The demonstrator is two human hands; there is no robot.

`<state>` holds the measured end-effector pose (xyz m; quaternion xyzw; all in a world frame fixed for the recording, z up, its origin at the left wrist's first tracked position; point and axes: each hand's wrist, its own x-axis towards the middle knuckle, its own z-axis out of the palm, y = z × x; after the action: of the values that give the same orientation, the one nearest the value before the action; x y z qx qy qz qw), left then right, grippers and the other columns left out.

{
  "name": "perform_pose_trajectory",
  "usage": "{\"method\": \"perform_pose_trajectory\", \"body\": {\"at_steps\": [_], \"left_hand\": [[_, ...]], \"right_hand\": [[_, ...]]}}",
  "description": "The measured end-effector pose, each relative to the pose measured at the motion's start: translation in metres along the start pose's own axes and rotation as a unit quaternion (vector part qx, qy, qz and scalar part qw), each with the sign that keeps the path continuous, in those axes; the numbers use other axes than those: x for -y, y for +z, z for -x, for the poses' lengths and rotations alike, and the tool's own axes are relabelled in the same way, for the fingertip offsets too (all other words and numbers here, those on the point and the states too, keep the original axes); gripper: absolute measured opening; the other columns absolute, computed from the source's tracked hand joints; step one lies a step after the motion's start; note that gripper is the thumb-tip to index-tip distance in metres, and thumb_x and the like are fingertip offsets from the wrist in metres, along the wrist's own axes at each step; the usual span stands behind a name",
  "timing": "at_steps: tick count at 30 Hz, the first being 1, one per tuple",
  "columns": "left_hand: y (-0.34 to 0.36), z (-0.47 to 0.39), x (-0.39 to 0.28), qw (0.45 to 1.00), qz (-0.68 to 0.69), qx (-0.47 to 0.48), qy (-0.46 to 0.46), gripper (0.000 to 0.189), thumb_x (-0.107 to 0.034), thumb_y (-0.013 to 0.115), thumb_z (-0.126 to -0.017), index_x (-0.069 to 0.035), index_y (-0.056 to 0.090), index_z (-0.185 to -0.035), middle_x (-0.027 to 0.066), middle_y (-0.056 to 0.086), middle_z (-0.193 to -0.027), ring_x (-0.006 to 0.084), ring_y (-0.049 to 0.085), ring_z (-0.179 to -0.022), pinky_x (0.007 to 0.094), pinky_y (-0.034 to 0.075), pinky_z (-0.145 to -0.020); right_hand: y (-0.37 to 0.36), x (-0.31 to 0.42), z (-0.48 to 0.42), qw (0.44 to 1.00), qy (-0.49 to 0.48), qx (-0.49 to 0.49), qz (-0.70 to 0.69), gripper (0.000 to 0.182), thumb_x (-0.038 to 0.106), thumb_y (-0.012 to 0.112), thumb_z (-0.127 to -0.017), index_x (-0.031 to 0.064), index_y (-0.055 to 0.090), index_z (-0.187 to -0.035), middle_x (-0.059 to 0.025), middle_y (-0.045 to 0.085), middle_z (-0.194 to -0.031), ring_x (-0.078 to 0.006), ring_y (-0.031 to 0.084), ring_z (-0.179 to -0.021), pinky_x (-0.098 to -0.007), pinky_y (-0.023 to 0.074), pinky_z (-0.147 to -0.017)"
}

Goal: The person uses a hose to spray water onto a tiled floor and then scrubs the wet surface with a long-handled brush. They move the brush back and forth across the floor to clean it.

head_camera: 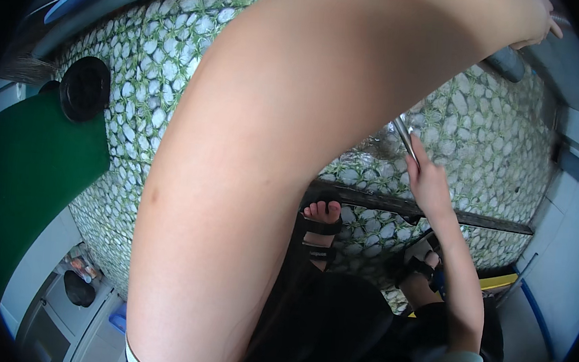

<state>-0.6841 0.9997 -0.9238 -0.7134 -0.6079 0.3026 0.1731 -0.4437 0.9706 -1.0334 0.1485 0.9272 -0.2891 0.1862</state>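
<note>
My left arm stretches large across the middle of the view. At the upper right edge is my left hand, one finger extended beside a thin ribbed hose or rod; whether it grips anything is unclear. Lower down, my right hand holds a slim shiny metal rod or handle. The rod's far end is hidden behind my left arm. Just past it, a glossy, wet-looking or clear film-like patch lies on the pebble-patterned floor covering.
A dark strip crosses the floor by my sandalled foot. A grey pipe lies below my left hand. Leftward are a green panel, a black round object and broom-like bristles. A yellow-edged object stands right.
</note>
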Motion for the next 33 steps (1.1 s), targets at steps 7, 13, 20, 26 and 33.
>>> {"method": "perform_pose_trajectory", "body": {"at_steps": [7, 13, 20, 26, 33], "left_hand": [[0.004, -0.018, 0.007, 1.0, 0.009, -0.012, -0.018, 0.03, -0.042, 0.053, -0.071, -0.023, 0.061, -0.093, -0.0145, 0.052, -0.103, 0.0091, 0.032, -0.109, 0.0355, 0.031, -0.076], [0.0, -0.016, 0.013, 0.999, 0.023, 0.016, -0.036, 0.031, -0.045, 0.056, -0.069, -0.025, 0.062, -0.093, -0.0166, 0.05, -0.104, 0.0097, 0.025, -0.114, 0.0356, 0.03, -0.078], [-0.013, -0.014, 0.008, 1.0, 0.006, 0.012, -0.026, 0.036, -0.047, 0.055, -0.069, -0.025, 0.061, -0.096, -0.0136, 0.048, -0.108, 0.0134, 0.026, -0.112, 0.0361, 0.03, -0.08], [-0.016, -0.023, 0.003, 0.998, -0.003, 0.055, -0.002, 0.037, -0.049, 0.054, -0.069, -0.029, 0.058, -0.1, -0.0126, 0.047, -0.108, 0.0151, 0.026, -0.111, 0.0364, 0.03, -0.081], [-0.024, -0.036, -0.002, 0.997, -0.032, 0.07, -0.013, 0.037, -0.052, 0.053, -0.07, -0.028, 0.058, -0.097, -0.0111, 0.047, -0.105, 0.0178, 0.028, -0.108, 0.0358, 0.031, -0.078]], "right_hand": [[-0.064, -0.084, 0.07, 0.987, -0.014, 0.086, 0.135, 0.019, 0.02, 0.057, -0.076, 0.0064, 0.054, -0.089, -0.0176, 0.056, -0.064, -0.035, 0.056, -0.058, -0.0414, 0.0456, -0.053], [-0.146, -0.119, 0.053, 0.963, -0.034, 0.083, 0.255, 0.033, 0.011, 0.052, -0.078, 0.0134, 0.047, -0.11, -0.0167, 0.057, -0.083, -0.0358, 0.055, -0.066, -0.041, 0.0449, -0.056], [-0.082, -0.198, 0.071, 0.983, 0.037, -0.022, 0.18, 0.045, 0.012, 0.048, -0.082, 0.0208, 0.037, -0.125, -0.0184, 0.053, -0.057, -0.0339, 0.053, -0.048, -0.0421, 0.0423, -0.046], [0.009, -0.173, 0.077, 0.998, -0.007, -0.025, 0.055, 0.046, 0.016, 0.048, -0.082, 0.017, 0.033, -0.126, -0.014, 0.051, -0.052, -0.0315, 0.052, -0.044, -0.0413, 0.0409, -0.042], [0.031, -0.144, 0.107, 0.975, -0.121, 0.115, 0.145, 0.051, 0.019, 0.051, -0.078, 0.0235, 0.033, -0.126, -0.0112, 0.051, -0.058, -0.0313, 0.052, -0.046, -0.0411, 0.0435, -0.043]]}}
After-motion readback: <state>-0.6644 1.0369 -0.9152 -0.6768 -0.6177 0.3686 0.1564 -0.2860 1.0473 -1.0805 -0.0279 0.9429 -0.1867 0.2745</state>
